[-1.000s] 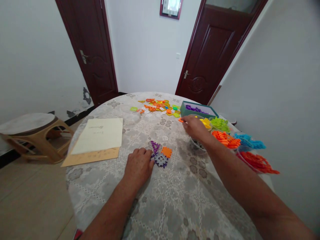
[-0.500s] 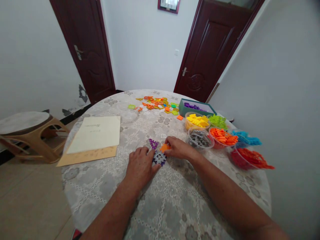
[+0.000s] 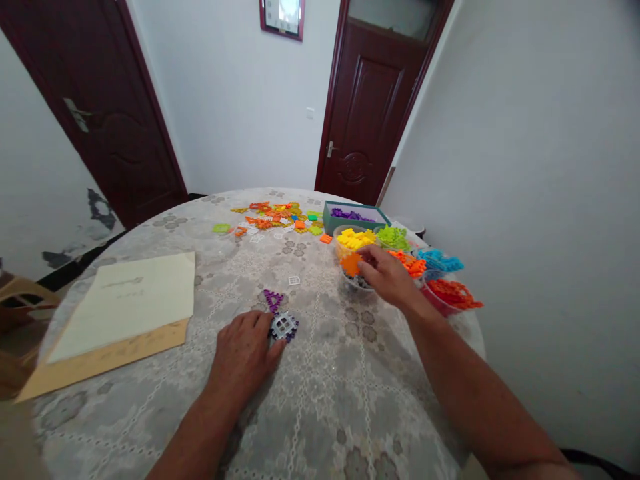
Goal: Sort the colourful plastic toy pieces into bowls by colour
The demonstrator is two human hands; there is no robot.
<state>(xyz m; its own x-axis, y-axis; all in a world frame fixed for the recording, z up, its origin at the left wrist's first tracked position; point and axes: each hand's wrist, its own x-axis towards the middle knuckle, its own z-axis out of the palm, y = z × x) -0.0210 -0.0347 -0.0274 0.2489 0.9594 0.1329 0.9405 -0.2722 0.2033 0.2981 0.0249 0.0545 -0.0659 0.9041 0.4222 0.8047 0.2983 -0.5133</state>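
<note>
My left hand (image 3: 245, 350) rests on the tablecloth, with thumb and forefinger around the edge of a grey toothed plastic building piece (image 3: 284, 325). Dark purple teeth show along that piece's rim. Just beyond it, a purple triangular building piece (image 3: 273, 301) lies close to its top edge; whether they are joined I cannot tell. My right hand (image 3: 384, 272) pinches an orange toothed building piece (image 3: 351, 264) above the bowl of grey pieces (image 3: 358, 283), partly covering that bowl. A small white window-frame piece (image 3: 294, 281) lies beyond my left hand.
Bowls of yellow (image 3: 355, 239), green (image 3: 394, 237), orange (image 3: 411, 264), blue (image 3: 441, 260) and red pieces (image 3: 453, 293) stand at the right. A green box (image 3: 350, 223) holds purple pieces. Loose pieces (image 3: 273, 217) are scattered at the back; papers (image 3: 145, 293) lie left.
My right hand has lifted the orange piece away from the grey piece and carried it right, over the bowls. My left hand stays at the grey piece. The view has turned rightward.
</note>
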